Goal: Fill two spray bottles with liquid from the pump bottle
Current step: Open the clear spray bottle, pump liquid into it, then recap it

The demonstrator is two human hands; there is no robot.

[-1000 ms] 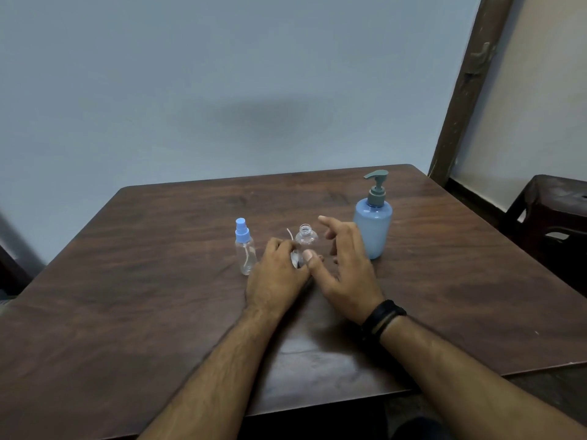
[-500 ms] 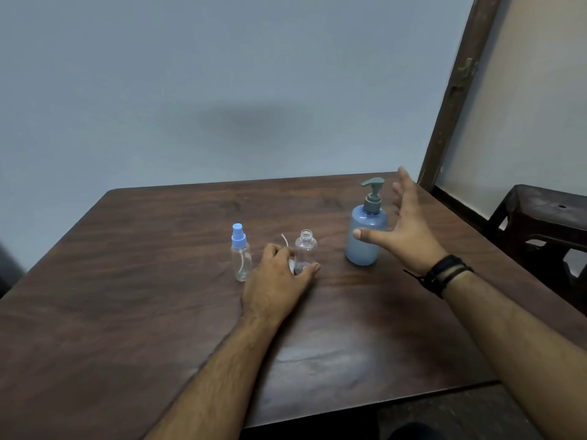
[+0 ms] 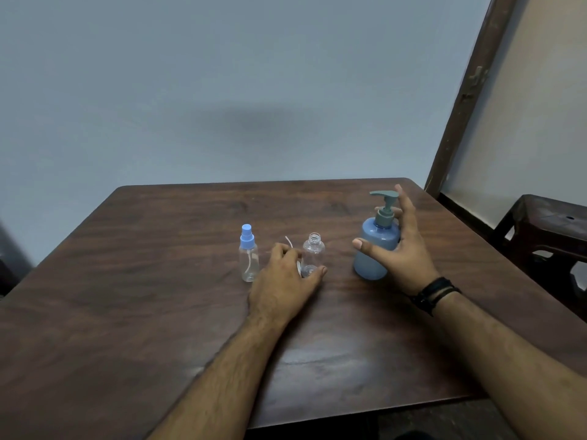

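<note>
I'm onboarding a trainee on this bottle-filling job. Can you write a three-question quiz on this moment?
1. True or false: both spray bottles have their caps on.
2. Which hand is at the pump bottle? A) left B) right
3. Fill in: the left hand steadies the ___ bottle.

Key: 1. False; the capped bottle stands beside an uncapped one. 2. B, the right hand, fingers spread. 3. Open.

Plain domestic room, likely a home. Evidence: bare pale blue painted wall, worn dark wooden door frame past the surface's far right corner, dark wood-grain surface, dark wooden stool beside its right edge.
</note>
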